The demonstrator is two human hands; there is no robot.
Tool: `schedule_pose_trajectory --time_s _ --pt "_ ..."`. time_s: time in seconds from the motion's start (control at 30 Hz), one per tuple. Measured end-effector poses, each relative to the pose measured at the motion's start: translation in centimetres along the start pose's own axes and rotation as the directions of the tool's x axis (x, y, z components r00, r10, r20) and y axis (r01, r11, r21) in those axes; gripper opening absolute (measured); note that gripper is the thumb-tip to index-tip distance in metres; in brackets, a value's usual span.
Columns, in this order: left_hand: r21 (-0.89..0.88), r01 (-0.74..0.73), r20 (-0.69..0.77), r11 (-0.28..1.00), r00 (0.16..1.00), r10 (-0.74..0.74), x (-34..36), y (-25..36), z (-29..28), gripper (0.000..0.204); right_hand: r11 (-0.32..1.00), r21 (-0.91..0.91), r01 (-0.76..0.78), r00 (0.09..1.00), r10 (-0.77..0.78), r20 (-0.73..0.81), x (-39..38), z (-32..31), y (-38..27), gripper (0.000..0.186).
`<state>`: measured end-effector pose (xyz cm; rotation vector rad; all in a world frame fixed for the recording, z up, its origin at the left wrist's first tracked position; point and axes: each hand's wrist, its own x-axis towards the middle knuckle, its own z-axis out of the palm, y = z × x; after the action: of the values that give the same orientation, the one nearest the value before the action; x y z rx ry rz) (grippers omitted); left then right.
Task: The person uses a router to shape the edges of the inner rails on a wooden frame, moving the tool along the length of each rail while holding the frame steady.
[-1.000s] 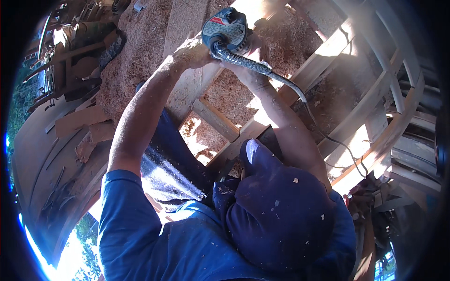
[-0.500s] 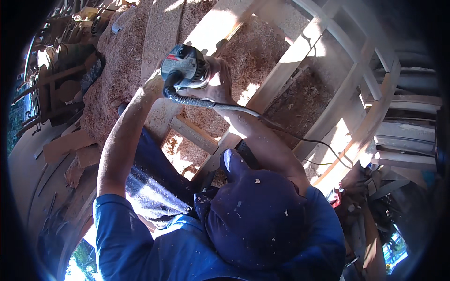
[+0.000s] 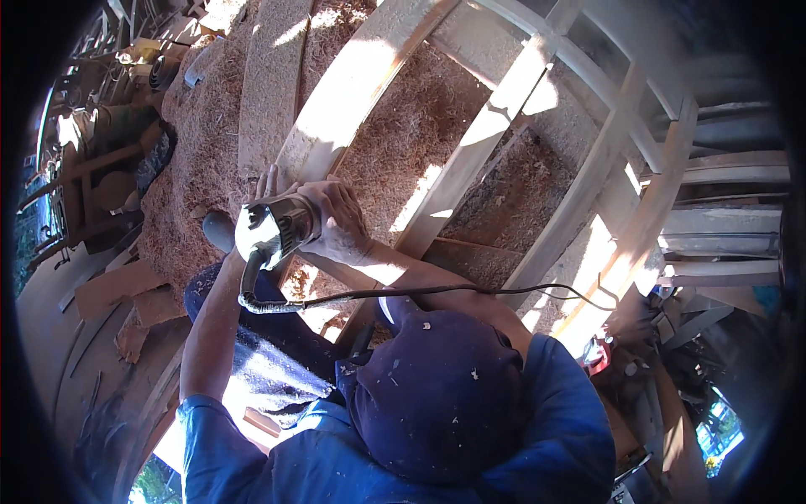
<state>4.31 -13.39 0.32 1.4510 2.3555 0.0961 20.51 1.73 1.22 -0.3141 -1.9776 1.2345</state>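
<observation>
A power tool (image 3: 269,228) with a metal body and a taped, ridged cable (image 3: 250,290) sits on a pale curved wooden beam (image 3: 361,59). My left hand (image 3: 257,193) grips it from the far left side, mostly hidden behind the tool, with fingertips showing above it. My right hand (image 3: 336,223) wraps round the tool's right side, fingers curled. The thin dark cord runs rightward across my right forearm. My knee and cap-covered head show in the lower middle.
A lattice of curved wooden frame pieces (image 3: 495,109) spans the upper right over shavings (image 3: 420,101). Scrap boards (image 3: 117,286) and piled timber and clutter (image 3: 92,168) lie at the left. Stacked planks (image 3: 722,218) stand at the right.
The tool and both my hands have moved down and left along the wooden beam, turning so the cable now hangs at the lower left. More beam shows beyond them.
</observation>
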Motion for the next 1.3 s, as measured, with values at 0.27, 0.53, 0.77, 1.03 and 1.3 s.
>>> schedule_pose_trajectory --time_s 0.27,0.53,0.77,1.03,1.3 --pt "0.015 0.027 -0.029 1.0 0.999 -0.027 -2.7 0.5 1.3 0.068 0.999 0.043 0.009 0.983 -0.017 0.185 0.3 -0.4 1.9 0.078" --pt "0.03 0.036 -0.013 0.999 0.999 -0.036 -5.8 0.0 1.5 0.069 0.999 0.044 0.018 0.957 -0.03 0.289 -1.0 0.5 1.2 0.086" --pt "0.043 0.031 -0.009 0.999 0.999 -0.03 -6.9 -0.6 1.1 0.071 0.998 0.054 -0.02 0.963 0.005 0.27 -2.2 1.6 0.1 0.089" --pt "0.134 0.0 -0.032 0.991 0.999 0.004 -4.7 -0.8 1.5 0.073 0.999 0.04 -0.025 0.978 0.016 0.206 -0.9 0.7 0.6 0.093" --pt "0.09 -0.046 -0.012 0.995 0.999 0.047 1.9 2.2 -1.1 0.063 0.995 -0.023 0.093 0.993 -0.091 0.078 1.6 -1.0 2.8 0.09"
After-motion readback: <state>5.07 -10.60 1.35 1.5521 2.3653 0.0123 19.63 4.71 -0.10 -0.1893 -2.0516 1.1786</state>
